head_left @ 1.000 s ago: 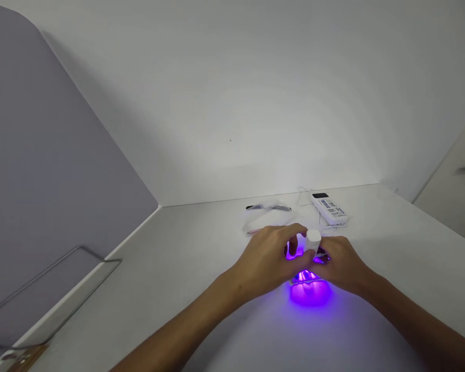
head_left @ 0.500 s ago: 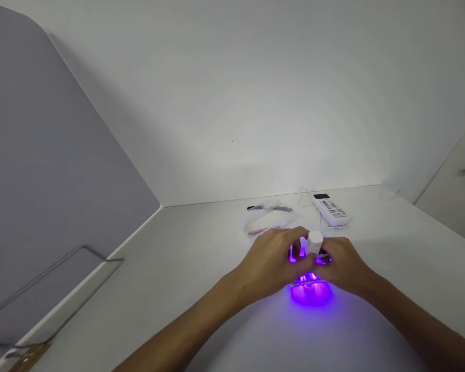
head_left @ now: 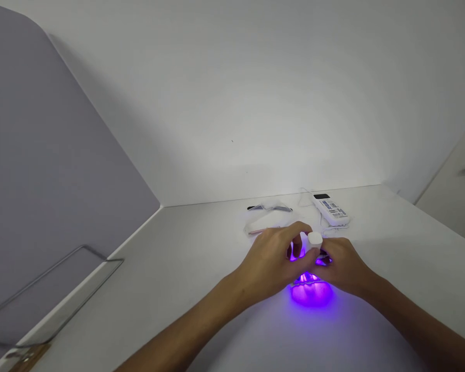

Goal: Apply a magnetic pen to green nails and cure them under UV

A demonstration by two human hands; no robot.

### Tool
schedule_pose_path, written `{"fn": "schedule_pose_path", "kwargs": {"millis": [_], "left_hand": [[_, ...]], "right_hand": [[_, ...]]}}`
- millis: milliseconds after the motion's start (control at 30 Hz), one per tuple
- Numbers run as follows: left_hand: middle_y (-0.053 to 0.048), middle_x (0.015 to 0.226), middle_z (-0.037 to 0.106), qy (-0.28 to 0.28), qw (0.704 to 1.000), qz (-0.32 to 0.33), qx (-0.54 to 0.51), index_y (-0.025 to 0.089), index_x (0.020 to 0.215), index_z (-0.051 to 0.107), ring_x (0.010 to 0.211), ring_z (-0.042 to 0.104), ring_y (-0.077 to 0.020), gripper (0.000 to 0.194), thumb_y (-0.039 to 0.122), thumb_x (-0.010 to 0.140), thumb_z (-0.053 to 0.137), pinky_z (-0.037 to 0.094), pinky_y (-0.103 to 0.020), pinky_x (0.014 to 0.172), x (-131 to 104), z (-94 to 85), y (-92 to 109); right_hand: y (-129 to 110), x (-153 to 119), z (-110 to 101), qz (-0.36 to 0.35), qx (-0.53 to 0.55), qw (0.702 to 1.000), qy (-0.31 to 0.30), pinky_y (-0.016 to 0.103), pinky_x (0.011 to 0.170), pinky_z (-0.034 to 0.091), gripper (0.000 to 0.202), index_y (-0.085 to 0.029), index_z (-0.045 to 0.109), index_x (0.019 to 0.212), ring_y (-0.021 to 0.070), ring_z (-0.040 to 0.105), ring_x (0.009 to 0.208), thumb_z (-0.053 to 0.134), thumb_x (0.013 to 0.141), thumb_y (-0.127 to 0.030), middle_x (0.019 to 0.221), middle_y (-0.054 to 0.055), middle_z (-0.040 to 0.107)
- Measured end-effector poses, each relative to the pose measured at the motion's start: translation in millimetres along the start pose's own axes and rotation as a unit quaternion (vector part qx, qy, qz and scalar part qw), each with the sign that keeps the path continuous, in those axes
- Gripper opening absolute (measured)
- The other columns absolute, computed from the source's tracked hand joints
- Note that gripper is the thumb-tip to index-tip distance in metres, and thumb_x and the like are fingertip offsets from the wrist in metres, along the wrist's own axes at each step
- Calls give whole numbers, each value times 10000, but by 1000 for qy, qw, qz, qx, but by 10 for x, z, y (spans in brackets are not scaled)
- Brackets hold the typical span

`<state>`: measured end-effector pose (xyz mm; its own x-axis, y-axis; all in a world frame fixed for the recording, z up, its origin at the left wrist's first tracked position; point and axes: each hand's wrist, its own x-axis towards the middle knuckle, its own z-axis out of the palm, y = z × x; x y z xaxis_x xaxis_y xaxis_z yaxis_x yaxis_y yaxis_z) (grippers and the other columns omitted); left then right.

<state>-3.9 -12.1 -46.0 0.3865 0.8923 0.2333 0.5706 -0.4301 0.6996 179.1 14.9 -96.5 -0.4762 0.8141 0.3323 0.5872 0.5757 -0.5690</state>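
Close together the hands are held, and right in the gap between them the white lamp [head_left: 315, 239] is seen, its squarish top facing up. The upper part is pinched by the left hand [head_left: 269, 256], thumb laid along the near side, forefinger arched over to the far side, the other fingers curled below. From the right, the right hand [head_left: 343, 263] is tucked in low beside it, back of the hand turned up, fingertips curled inward and partly lost to view; whether anything is gripped there cannot be told. So the lamp is flanked on both sides, the left hand nearer its top, its long axis roughly upright, though the lower end is hidden. Beneath it all, a vivid purple glow [head_left: 312, 293] is thrown onto the tabletop [head_left: 194, 248], spilling toward the viewer; what is lit between the fingers cannot be made out. Both forearms are angled in from the near edge, wrists low. Farther out, just beyond the left hand, a clear pouch [head_left: 269, 219] is laid, and to its right a white device [head_left: 331, 209] with a printed label is set near the wall [head_left: 275, 103].
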Motion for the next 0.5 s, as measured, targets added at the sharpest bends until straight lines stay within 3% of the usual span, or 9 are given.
{"fn": "schedule_pose_path", "kwargs": {"millis": [333, 500], "left_hand": [[35, 751, 652, -13, 1000, -8, 9, 239, 1098, 628, 627, 581, -140, 243, 340, 877, 617, 436, -268, 586, 0, -6, 9], [39, 737, 645, -24, 999, -13, 23, 224, 994, 644, 620, 567, -139, 169, 297, 842, 631, 428, -271, 582, 9, -1, 10]], "right_hand": [[7, -5, -6, 2, -4, 1000, -6, 195, 457, 290, 259, -204, 384, 584, 93, 416, 454, 561, 760, -272, 493, -53, 447], [27, -12, -3, -4, -2, 1000, 2, 198, 465, 294, 256, -205, 371, 583, 93, 414, 459, 573, 731, -255, 497, -55, 450]]}}
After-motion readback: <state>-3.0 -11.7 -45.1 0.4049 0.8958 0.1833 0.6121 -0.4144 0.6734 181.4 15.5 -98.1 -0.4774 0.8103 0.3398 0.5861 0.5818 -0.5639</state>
